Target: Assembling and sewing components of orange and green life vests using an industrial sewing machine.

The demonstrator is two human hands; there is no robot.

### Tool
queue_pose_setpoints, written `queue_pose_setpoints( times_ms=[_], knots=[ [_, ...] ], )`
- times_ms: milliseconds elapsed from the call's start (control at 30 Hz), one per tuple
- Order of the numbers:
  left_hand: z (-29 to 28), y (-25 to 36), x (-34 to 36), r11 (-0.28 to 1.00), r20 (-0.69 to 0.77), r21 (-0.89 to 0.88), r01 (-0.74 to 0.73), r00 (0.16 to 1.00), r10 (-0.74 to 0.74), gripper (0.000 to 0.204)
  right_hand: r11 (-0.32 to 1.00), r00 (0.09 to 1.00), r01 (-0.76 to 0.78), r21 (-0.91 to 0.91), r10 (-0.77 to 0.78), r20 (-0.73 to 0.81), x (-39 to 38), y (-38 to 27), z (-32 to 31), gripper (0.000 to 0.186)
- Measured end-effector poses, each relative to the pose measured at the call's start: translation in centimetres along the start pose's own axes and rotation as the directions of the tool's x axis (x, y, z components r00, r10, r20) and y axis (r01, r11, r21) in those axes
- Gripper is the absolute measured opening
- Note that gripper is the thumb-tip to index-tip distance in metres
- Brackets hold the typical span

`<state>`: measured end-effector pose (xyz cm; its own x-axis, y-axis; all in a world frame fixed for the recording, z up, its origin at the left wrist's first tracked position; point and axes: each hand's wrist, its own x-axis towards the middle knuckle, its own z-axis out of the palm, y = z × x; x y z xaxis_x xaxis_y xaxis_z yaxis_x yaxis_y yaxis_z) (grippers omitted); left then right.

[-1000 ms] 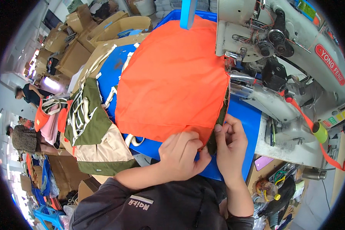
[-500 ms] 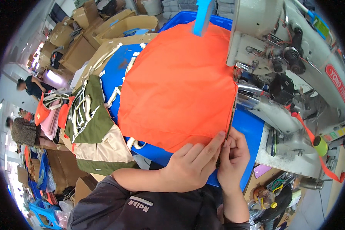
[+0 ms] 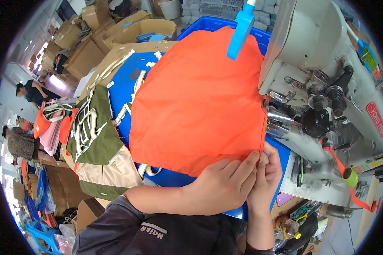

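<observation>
an orange cloth (image 3: pixel 195 102), thin, smooth and lightly creased, lay across a blue table (image 3: pixel 125 70). its long axis ran from the table's near edge toward the far edge, the rounded end pointing away. its straighter side reached a scuffed metal sewing machine (image 3: pixel 302 51) at the table's right. near the table's near right corner, the right hand (image 3: pixel 266 176) pinched that side; the left hand (image 3: pixel 225 182) laid fingertips there, thumb hidden, its grip impossible to tell.

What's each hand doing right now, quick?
Left hand: on the orange cloth near its edge; can't tell if it's gripping.
Right hand: closed, pinching the cloth's edge.
</observation>
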<state>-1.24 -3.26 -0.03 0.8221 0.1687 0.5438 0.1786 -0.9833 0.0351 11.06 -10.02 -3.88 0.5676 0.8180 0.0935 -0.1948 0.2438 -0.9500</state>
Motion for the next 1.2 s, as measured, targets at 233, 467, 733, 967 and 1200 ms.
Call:
queue_pose_setpoints(
  times_ms=[233, 467, 733, 967, 1200],
  knots=[
    [0.8, -0.9, 0.8, 0.998, 0.000, -0.054, 0.025, 1.000, -0.025, 0.035, 1.000, 1.000, -0.025, -0.011, 0.025, 0.002, 1.4, -0.1, -0.1, 0.029],
    [1.8, -1.9, 1.5, 0.992, -0.037, -0.116, 0.047, 0.998, -0.052, 0.032, 1.000, 1.000, -0.022, 0.000, 0.022, 0.006, 2.6, -0.3, 0.0, 0.029],
    [3.6, -1.5, -1.3, 0.969, -0.196, -0.180, 0.167, 0.960, -0.202, 0.053, 0.967, 0.993, -0.116, -0.227, 0.117, -0.009, 2.5, -2.1, -0.7, 0.028],
    [3.9, -3.1, -2.7, 0.971, -0.272, 0.151, 0.186, 0.952, -0.140, 0.036, 0.938, 0.986, -0.156, -0.310, 0.169, 0.016, 1.0, -3.6, -0.5, 0.026],
    [2.0, -4.2, -1.3, 0.957, -0.258, 0.288, 0.046, 0.966, 0.031, 0.036, 0.960, 0.965, -0.257, -0.111, 0.260, 0.020, 0.4, -3.3, -0.1, 0.012]
  ],
)
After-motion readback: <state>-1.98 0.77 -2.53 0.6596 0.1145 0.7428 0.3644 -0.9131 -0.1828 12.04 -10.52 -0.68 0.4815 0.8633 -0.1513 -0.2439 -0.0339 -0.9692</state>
